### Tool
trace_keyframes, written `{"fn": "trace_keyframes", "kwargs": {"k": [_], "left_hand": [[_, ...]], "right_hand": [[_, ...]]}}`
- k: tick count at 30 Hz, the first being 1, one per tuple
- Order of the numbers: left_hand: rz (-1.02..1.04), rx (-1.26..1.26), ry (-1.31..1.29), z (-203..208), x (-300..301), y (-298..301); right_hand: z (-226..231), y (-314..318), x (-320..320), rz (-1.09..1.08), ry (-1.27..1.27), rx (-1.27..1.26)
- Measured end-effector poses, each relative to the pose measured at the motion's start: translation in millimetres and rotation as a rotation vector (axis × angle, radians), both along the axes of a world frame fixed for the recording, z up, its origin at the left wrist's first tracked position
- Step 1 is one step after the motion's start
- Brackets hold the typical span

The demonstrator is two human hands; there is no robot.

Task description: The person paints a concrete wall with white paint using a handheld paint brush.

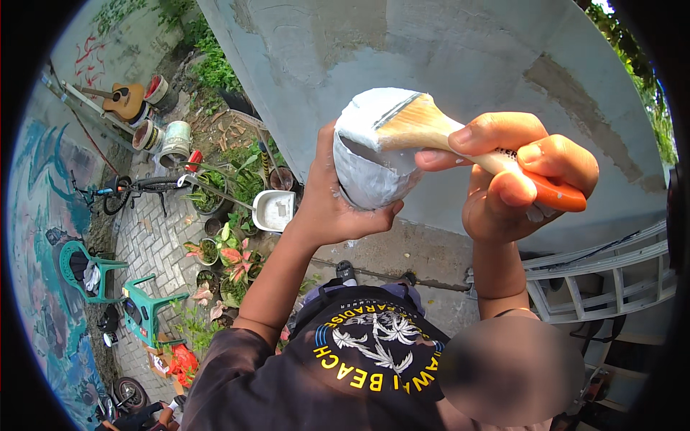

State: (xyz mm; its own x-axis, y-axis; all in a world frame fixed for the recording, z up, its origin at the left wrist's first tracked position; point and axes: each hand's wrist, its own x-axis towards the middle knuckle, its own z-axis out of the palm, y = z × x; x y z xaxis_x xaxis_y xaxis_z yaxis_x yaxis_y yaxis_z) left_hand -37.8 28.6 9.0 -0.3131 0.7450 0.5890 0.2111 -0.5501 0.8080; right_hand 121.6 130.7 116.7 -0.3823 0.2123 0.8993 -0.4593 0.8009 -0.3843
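Observation:
My left hand [330, 197] is wrapped round a paint-smeared cup [374, 176], its fingers behind it and the thumb under its near side. White paint coats the cup's outside and rim. My right hand [528, 165] grips a paintbrush [424, 122] by its pale wooden handle, which ends in orange. The brush lies across the cup's mouth, with its bristles covered in white paint at the far rim. How much paint is inside the cup cannot be made out.
A partly painted wall [460, 57] rises in front. At right leans a ladder [575, 287]. To the left are potted plants [233, 262], a white dustpan [273, 210], a bicycle [147, 187], buckets [175, 144], a guitar [126, 102] and green chairs [144, 305]. Someone is partly visible at lower left.

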Motion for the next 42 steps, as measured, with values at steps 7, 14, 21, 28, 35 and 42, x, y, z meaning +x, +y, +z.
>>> {"fn": "trace_keyframes", "kwargs": {"k": [7,14,21,28,35,42], "left_hand": [[0.079,0.001,0.068,9.0,-9.6,-4.2],[0.100,0.003,0.084,14.5,-10.0,-8.1],[0.085,0.024,0.183,17.7,-7.1,-10.9],[0.019,-0.017,0.148,12.1,-3.1,-14.8],[0.121,0.031,0.191,13.5,-3.9,-14.1],[0.123,0.022,0.177,14.8,-5.1,-12.5]], "right_hand": [[2.5,-1.7,3.2,0.094,0.017,-0.097],[2.2,-3.2,13.6,0.115,0.027,-0.148],[4.5,-6.8,15.4,-0.004,0.062,-0.145],[-5.5,-9.5,11.4,-0.060,0.154,-0.120],[3.8,-5.2,7.8,-0.069,0.125,-0.177],[7.8,-4.1,6.7,-0.067,0.116,-0.159]]}}
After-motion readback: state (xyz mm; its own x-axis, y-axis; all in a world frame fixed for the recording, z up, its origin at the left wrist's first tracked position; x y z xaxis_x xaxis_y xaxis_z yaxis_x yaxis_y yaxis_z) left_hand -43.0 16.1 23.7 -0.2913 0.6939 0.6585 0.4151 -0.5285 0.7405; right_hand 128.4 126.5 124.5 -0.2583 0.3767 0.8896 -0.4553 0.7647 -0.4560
